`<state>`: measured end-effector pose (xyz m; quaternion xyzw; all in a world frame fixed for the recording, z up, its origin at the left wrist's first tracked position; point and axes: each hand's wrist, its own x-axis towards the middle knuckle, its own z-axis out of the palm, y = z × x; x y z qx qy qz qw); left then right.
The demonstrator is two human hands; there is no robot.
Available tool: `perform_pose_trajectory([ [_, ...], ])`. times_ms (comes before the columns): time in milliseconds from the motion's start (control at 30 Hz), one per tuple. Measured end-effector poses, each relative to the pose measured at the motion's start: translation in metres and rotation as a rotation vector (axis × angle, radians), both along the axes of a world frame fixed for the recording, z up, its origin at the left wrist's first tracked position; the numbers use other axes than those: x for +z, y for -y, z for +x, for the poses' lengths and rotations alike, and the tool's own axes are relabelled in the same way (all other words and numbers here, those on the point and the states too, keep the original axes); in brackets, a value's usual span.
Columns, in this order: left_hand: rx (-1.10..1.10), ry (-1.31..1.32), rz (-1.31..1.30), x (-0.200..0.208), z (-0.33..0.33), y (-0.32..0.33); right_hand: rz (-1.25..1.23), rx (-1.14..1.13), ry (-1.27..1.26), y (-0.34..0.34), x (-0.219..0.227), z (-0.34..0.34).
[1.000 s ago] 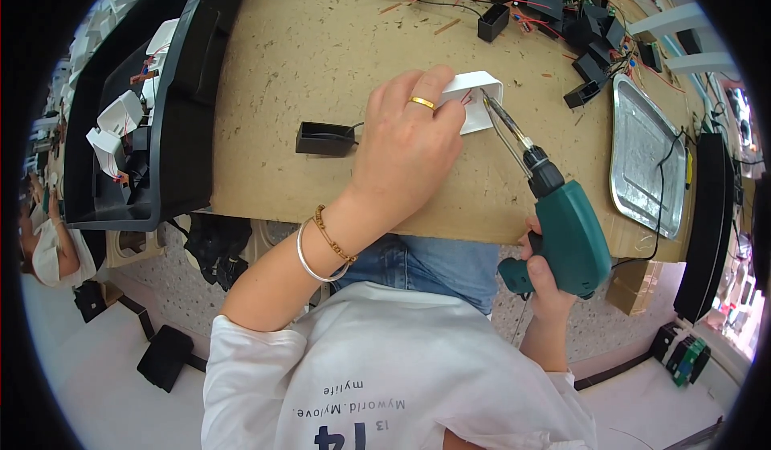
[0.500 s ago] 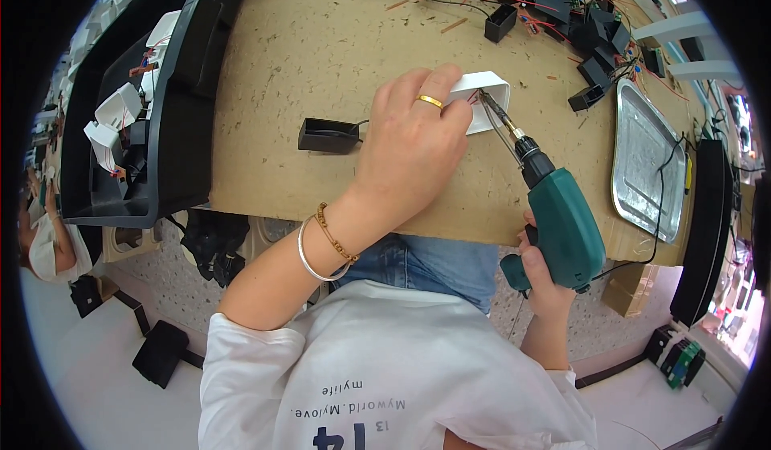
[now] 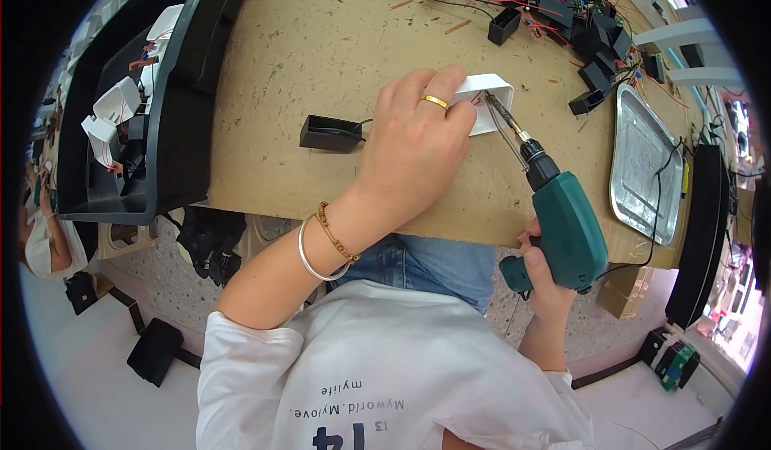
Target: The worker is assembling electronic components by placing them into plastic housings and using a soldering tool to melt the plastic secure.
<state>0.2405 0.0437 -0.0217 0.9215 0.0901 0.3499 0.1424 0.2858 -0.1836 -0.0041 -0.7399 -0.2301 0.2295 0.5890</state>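
My left hand (image 3: pixel 418 141) is closed on a white plastic housing (image 3: pixel 491 84), fingers over its left side. Inside the housing a bit of thin red wire (image 3: pixel 477 98) shows beside the tool's tip. My right hand (image 3: pixel 546 277) grips the handle of a green soldering gun (image 3: pixel 569 229) with a thin metal feed tube along its tip. That tip reaches into the open side of the housing; whether it touches anything inside is too small to tell. Just left of my left hand lies a small open black box (image 3: pixel 331 133) with a black cable.
A black bin (image 3: pixel 152 161) with white housings (image 3: pixel 119 100) stands at the left. Black boxes, red wires and circuit boards form a pile (image 3: pixel 562 12) at the far right. A metal tray (image 3: pixel 646 169) lies on the right of the brown worktop (image 3: pixel 305 56), a black cord across it.
The whole view has shifted very slightly. Both hands hold their grips, and the soldering gun's tip stays inside the white housing.
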Motion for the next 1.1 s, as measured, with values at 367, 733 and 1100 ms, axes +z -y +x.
perform_pose_trajectory([
  [367,0.007,0.023,-0.015,-0.0005,0.0007,0.0002,0.020,-0.018,-0.026,-0.0006,0.0001,-0.0003],
  [733,0.009,0.023,0.008,-0.0016,0.0013,0.0005,0.072,-0.045,-0.007,-0.0036,0.0011,-0.0008],
  [1100,0.008,0.005,0.015,-0.0004,0.0008,-0.0002,0.061,-0.036,-0.025,-0.0040,0.0020,-0.0005],
])
